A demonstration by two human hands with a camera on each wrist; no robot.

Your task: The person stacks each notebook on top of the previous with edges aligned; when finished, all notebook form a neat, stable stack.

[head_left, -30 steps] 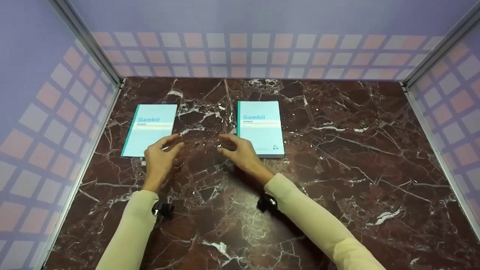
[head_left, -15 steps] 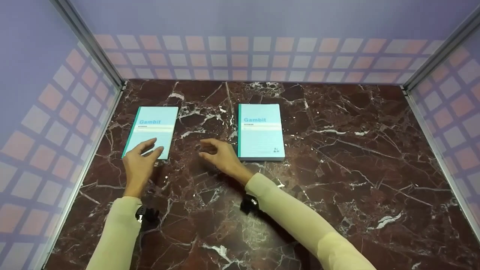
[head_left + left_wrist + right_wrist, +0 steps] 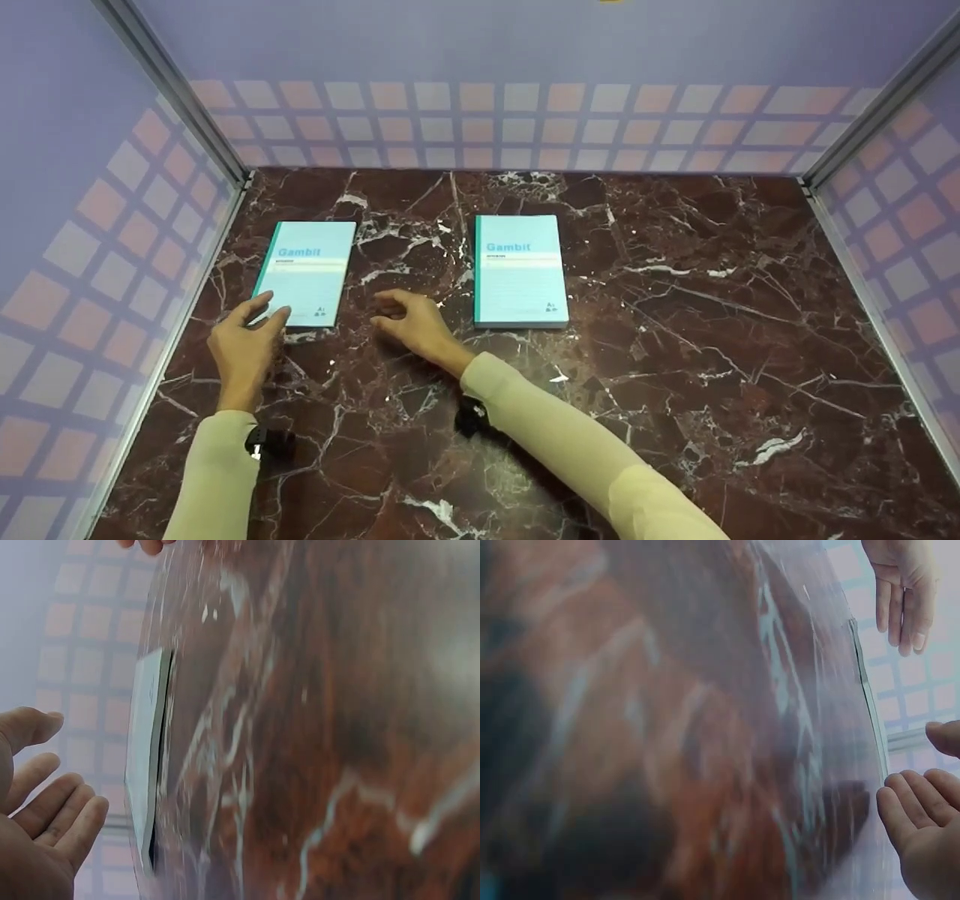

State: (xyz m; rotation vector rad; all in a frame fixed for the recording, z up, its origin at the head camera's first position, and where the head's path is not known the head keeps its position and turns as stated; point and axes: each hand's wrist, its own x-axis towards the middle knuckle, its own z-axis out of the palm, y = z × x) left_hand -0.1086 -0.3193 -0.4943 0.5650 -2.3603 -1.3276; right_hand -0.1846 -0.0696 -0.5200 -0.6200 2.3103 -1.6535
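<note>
Two pale blue notebooks with green spines and "Gambit" on the cover lie flat on the table. My left hand [image 3: 244, 349] is by the near left corner of the left notebook [image 3: 309, 274], thumb and fingers apart with nothing between them. In the left wrist view that notebook [image 3: 148, 757] shows edge-on beyond the loosely bent fingers of the left hand [image 3: 52, 821]. Between the notebooks hovers my right hand [image 3: 414, 321], relaxed and holding nothing, left of the thicker right notebook [image 3: 520, 274]. The right wrist view shows its fingers [image 3: 911, 802] loosely extended.
The dark red marbled table [image 3: 697, 375] is enclosed by lilac panels with a pink and white square pattern [image 3: 517, 124]. Metal posts [image 3: 176, 90] stand in the corners. A small camera [image 3: 268, 442] is strapped to the left wrist, another [image 3: 471, 416] to the right.
Both hands have moved left and slightly nearer the body. The left hand has passed from the left notebook's right side to its near left corner. Neither notebook has moved on the table.
</note>
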